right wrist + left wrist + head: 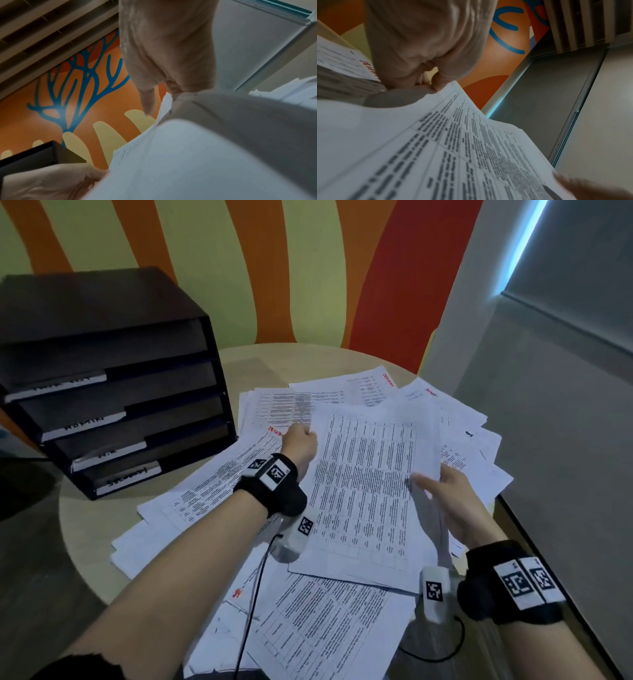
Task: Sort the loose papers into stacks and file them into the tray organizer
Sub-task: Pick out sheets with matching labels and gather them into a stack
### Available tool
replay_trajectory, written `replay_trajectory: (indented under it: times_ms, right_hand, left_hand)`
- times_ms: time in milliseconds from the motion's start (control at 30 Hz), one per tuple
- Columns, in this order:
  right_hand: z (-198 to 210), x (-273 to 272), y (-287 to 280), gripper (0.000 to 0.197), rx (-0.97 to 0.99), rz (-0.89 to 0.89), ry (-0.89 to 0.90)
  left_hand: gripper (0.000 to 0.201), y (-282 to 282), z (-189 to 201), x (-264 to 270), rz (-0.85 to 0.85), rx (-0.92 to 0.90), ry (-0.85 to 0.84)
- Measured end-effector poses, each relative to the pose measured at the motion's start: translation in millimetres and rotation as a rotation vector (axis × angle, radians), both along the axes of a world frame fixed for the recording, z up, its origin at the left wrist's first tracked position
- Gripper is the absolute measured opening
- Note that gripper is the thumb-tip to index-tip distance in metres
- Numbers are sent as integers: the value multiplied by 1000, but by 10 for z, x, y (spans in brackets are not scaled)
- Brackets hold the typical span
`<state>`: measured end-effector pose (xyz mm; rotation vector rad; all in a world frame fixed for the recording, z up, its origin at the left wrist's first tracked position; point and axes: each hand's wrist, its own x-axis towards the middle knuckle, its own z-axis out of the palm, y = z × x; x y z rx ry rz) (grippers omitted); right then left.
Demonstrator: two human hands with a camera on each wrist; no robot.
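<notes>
Both hands on one sheet, sorting barely begun.
Left hand (298,444) pinches the sheet's (363,494) far corner, right hand (452,505) grips its near edge with thumb on top; the pile (219,487) sprawls over the table (89,518), the organizer (113,392) (labelled trays, apparently unfilled) waits at left.

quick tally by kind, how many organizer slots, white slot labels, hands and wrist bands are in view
organizer slots: 4
white slot labels: 4
hands, left hand and right hand, both holding the table sheet: 2
wrist bands: 2
total: 12
</notes>
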<state>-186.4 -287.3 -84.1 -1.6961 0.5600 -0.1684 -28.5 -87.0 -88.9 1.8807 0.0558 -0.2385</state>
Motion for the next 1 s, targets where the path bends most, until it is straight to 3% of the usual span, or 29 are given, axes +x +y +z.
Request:
replay_trajectory:
  times_ms: [100,133,167,233,333,500,633,833,1000]
  right_hand:
    - [-49,-6,-72,27,-112,-34,26]
    - [-54,-5,-102,26,-123,-53,32]
    - [-54,-5,-137,26,-132,-76,36]
    - [-60,-4,-210,26,-144,-115,45]
    - [-46,-17,-287,30,-136,-134,30]
    - [-60,-33,-340,28,-129,-155,32]
    - [-47,-53,-353,28,-127,-142,27]
    - [-67,-48,-390,22,-129,-165,32]
    - [-59,-49,-363,26,-127,-170,21]
  left_hand:
    - [21,188,17,122,-29,45,-75]
    - [9,279,43,166,-26,100,-107]
    - [13,390,42,227,-19,196,-138]
    - [59,623,7,363,-4,453,-179]
    - [97,835,-38,448,-89,690,-143]
    - [129,849,-77,490,-255,818,24]
    - [135,845,-21,520,-299,947,28]
    - [99,797,-42,470,-216,1042,-201]
    - [29,845,62,432,-122,1062,-473]
